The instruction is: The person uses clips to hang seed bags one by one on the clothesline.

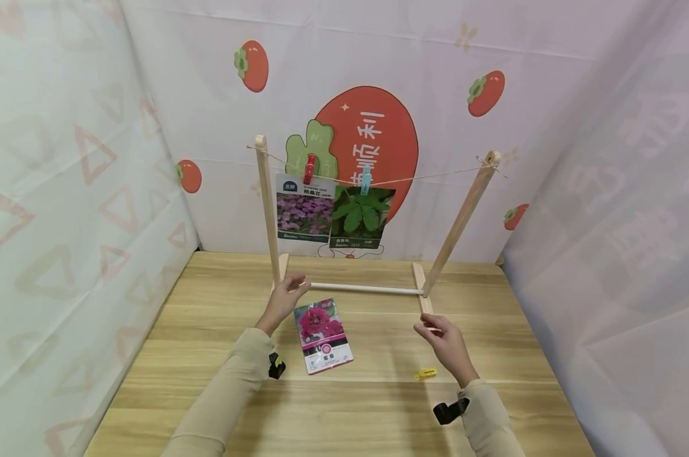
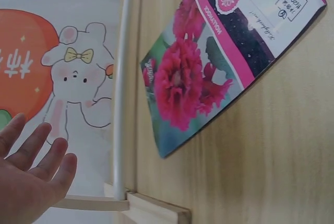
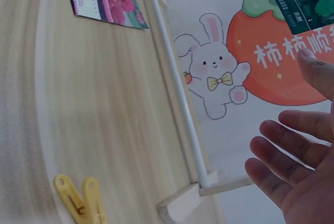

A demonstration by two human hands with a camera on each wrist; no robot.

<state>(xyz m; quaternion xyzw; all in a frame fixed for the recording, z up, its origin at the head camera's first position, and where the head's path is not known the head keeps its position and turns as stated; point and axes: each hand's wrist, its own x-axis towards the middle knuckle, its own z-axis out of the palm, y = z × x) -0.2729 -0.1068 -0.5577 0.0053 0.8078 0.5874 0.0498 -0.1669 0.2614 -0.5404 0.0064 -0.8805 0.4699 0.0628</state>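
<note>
My left hand [image 1: 284,303] is raised near the frame's left post, its fingers loosely bent and holding nothing. Just right of it, a seed packet with pink flowers [image 1: 324,336] lies face up on the table. My right hand [image 1: 447,346], also holding nothing, hovers by the right foot of the wooden frame [image 1: 456,231]. A yellow clothespin [image 1: 427,374] lies on the table near that wrist. From the frame's string [image 1: 435,175] hang two packets side by side: a purple-flower packet [image 1: 304,216] under a red clothespin [image 1: 309,169] and a green-leaf packet [image 1: 360,219] under a light blue clothespin [image 1: 366,181].
A white crossbar [image 1: 367,289] joins the frame's feet low over the wooden table [image 1: 207,368]. Behind stands a cloth backdrop [image 1: 367,38] printed with red persimmons, and cloth walls rise at the left and right sides.
</note>
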